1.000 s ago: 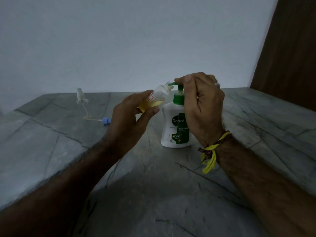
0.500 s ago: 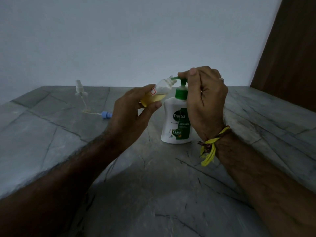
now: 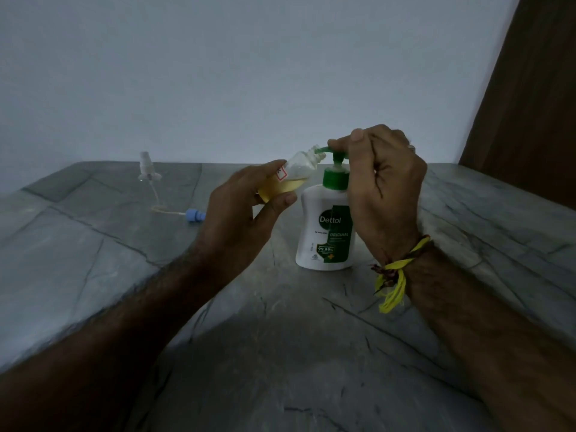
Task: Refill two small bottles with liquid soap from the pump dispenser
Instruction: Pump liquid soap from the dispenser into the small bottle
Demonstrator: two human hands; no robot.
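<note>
A white pump dispenser (image 3: 325, 232) with a green collar and green pump head stands on the grey stone counter (image 3: 280, 338). My left hand (image 3: 240, 210) grips a small clear bottle (image 3: 291, 176), tilted with its open neck against the green spout; yellow soap fills its lower part. My right hand (image 3: 383, 185) is curled over the pump head, thumb on top, and the pump stem stands raised above the collar.
At the back left of the counter lie a clear spray pump top (image 3: 146, 166) with its thin dip tube and a small blue cap (image 3: 194, 216). A pale wall runs behind the counter, and a brown wooden panel (image 3: 530, 104) stands at the right.
The pump head has risen from its pressed-down position, with my right hand lifting along with it. My left hand keeps the small bottle at the spout.
</note>
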